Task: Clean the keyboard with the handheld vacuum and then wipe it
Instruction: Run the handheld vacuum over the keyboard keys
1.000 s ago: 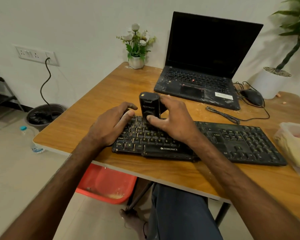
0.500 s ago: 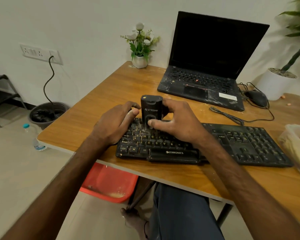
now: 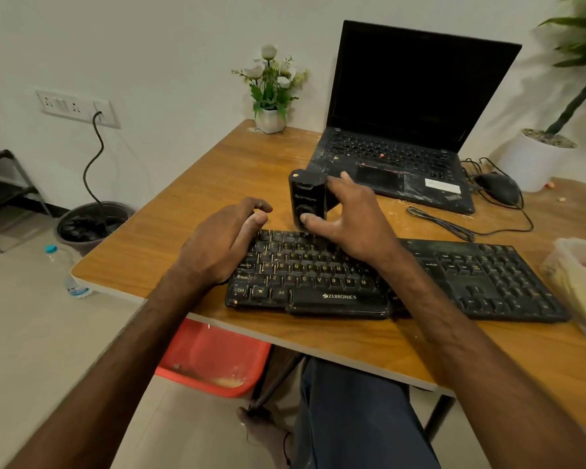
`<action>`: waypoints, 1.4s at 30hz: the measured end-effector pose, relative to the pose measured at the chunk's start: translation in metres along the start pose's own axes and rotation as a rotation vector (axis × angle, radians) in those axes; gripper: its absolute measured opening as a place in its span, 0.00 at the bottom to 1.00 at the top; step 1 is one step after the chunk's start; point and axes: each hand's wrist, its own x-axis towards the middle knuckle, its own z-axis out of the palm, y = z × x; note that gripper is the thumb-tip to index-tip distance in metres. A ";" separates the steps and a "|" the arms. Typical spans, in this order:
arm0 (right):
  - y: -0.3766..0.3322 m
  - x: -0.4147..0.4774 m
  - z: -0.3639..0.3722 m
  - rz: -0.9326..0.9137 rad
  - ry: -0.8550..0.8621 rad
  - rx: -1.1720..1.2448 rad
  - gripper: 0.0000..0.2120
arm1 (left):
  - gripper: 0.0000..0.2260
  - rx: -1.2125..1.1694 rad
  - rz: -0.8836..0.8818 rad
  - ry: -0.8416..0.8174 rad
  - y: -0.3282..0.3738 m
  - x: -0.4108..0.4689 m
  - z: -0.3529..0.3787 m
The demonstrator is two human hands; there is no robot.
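My right grip (image 3: pixel 352 218) is closed round the handheld vacuum (image 3: pixel 307 198). The thumb presses the round button on its near face and the fingers wrap its far side. The vacuum stands almost upright, with its lower end at the far edge of the keyboard (image 3: pixel 339 296), over the left half of the keys. My thumb hides whether the nozzle touches them.

My left grip (image 3: pixel 224 242) lies just left of the right one, loose and pinching nothing. Its fingers are lightly curled and its palm rests on the keyboard's left end.

The keyboard stretches away to the right of both grips along the near edge of the tabletop (image 3: pixel 200 184), its keys dusty.

Straight beyond the right grip, close behind the vacuum, sits an open laptop (image 3: pixel 413 96) with a dark screen and a smeared palm rest. To the right of that grip a coiled cable (image 3: pixel 440 223) lies on the wood, and farther off is a mouse (image 3: pixel 498 187) with its cord. Far right of the grip, by the keyboard's end, is a plastic bag (image 3: pixel 582 282).

Beyond the left grip, at the tabletop's far corner, stands a small pot of white flowers (image 3: pixel 270 89). Below the grips, under the tabletop, is a red basin (image 3: pixel 214 360). A bin (image 3: pixel 88 225) and a bottle (image 3: pixel 65 269) stand on the floor to the left.
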 end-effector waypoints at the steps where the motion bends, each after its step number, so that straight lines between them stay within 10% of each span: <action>1: 0.001 -0.002 -0.002 0.022 0.013 0.044 0.23 | 0.29 -0.002 0.000 -0.003 0.001 0.000 0.000; 42: 0.009 -0.020 -0.016 0.108 0.071 -0.011 0.23 | 0.11 0.357 -0.222 0.051 0.001 0.009 0.000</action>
